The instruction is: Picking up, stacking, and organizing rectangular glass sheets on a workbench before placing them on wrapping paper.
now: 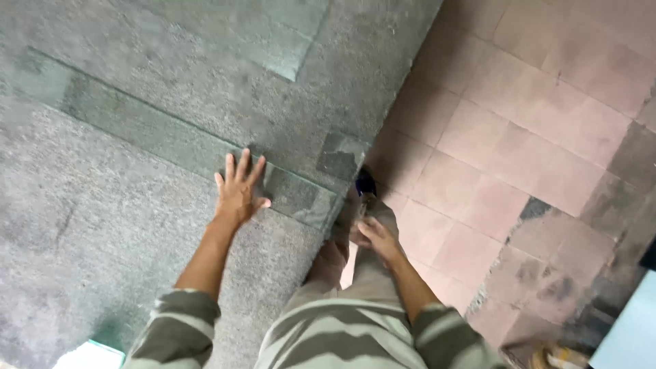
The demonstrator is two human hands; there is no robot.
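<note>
The right hand [377,237] hangs by the raised knee [369,263], fingers loosely curled, holding nothing. Farther out, the left hand [238,189] lies flat and open on the grey stone slab [137,178], beside pink floor tiles [519,130].

No package, label, sign or screen shows anywhere in this view (neither on the grey stone slab, nor on the pink tiled floor beside it, nor at the cut-off edges).
</note>
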